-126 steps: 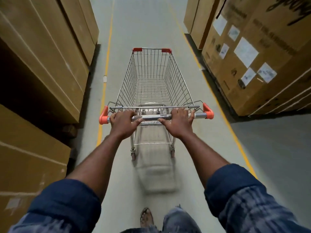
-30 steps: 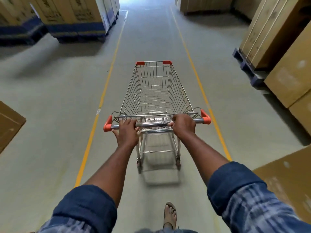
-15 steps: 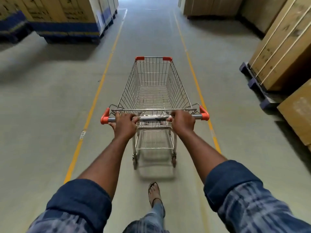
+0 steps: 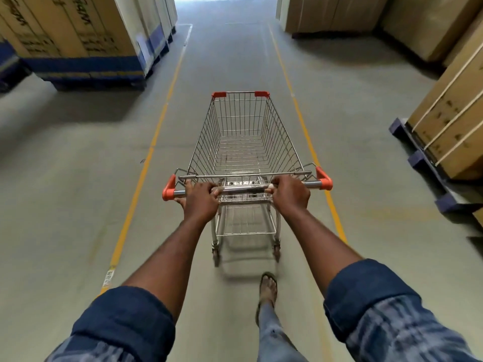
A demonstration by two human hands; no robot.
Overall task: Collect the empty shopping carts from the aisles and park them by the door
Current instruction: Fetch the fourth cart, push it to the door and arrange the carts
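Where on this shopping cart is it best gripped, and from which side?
The handle bar at the rear of the shopping cart, taken from behind, palms down, hands apart. It runs crosswise between orange end caps, facing the person; left hand and right hand grip it so.

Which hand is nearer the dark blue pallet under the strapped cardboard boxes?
Right. The right hand grips the wire cart's handle toward the dark blue pallet; the left hand grips farther away.

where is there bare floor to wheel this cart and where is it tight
Bare: the lane between the left yellow line and right yellow line ahead of the cart, and the floor left of it up to the blue-banded boxes. Tight: strapped boxes on a blue pallet crowd the right side.
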